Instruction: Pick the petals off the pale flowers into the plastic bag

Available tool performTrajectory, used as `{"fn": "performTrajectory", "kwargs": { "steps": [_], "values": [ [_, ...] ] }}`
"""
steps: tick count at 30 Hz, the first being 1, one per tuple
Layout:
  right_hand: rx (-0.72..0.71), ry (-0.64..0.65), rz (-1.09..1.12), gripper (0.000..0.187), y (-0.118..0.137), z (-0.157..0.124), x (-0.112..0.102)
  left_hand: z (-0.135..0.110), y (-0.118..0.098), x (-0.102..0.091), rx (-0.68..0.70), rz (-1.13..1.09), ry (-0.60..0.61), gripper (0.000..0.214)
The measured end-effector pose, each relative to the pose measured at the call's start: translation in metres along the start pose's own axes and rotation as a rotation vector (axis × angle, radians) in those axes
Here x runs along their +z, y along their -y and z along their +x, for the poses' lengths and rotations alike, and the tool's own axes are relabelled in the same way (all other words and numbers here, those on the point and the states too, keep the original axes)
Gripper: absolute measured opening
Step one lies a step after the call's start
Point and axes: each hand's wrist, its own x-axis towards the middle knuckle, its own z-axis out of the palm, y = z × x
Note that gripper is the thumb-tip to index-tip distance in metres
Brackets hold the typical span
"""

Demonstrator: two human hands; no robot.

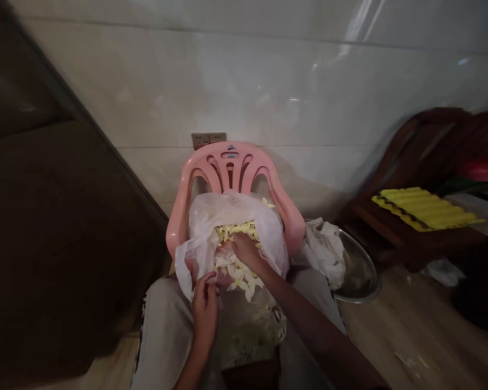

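Pale yellow shreds heap in the mouth of a clear plastic bag and spill over its near edge toward your lap. Your left hand sits at 6 o'clock from the heap, fingers curled together at the bag's lower edge, though you cannot tell whether they pinch it. Your right hand comes in from 4 o'clock, fingers pressed together into the shreds. Below both hands are your pale trousers. The bag leans against a pink plastic chair at 12 o'clock. At 3 o'clock, a steel bowl holds a crumpled white sheet. Farther off, at 2 o'clock, a dark wooden chair carries a yellow mat. A wall socket sits on white tile behind the pink chair.
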Motion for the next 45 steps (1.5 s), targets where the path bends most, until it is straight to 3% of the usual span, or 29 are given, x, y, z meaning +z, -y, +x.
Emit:
{"fn": "performTrajectory", "kwargs": {
  "steps": [4, 9, 15, 23, 31, 35, 39, 42, 45],
  "values": [
    [-0.065, 0.15, -0.062, 0.033, -0.008, 0.047, 0.021, 0.004, -0.004, -0.007, 0.018, 0.029, 0.052, 0.035],
    [-0.112, 0.252, -0.129, 0.027, -0.008, 0.075, 0.044, 0.013, -0.004, -0.01, 0.043, 0.065, 0.036, 0.033],
    [-0.12, 0.229, -0.138, 0.026, -0.008, 0.081, 0.054, 0.014, -0.007, -0.011, -0.001, 0.039, 0.027, 0.031],
    [-0.03, 0.115, -0.005, 0.026, -0.023, 0.072, 0.037, 0.012, -0.009, -0.008, 0.004, 0.06, 0.034, 0.032],
    [0.092, -0.062, 0.292, 0.035, -0.029, 0.037, 0.029, 0.008, -0.008, -0.002, -0.015, 0.077, 0.09, 0.037],
    [0.179, -0.131, 0.897, 0.036, -0.021, -0.003, 0.026, 0.007, -0.008, -0.001, -0.039, 0.07, 0.112, 0.04],
    [0.196, -0.047, 1.242, 0.037, 0.0, -0.059, 0.014, 0.008, -0.006, 0.005, -0.03, 0.056, 0.161, 0.042],
    [0.197, 0.036, 1.331, 0.032, 0.016, -0.096, 0.001, 0.009, -0.007, 0.012, -0.042, 0.012, 0.19, 0.046],
    [0.19, 0.072, 1.354, 0.026, 0.024, -0.121, -0.006, 0.006, -0.012, 0.019, -0.022, -0.006, 0.299, 0.045]
  ]
}}
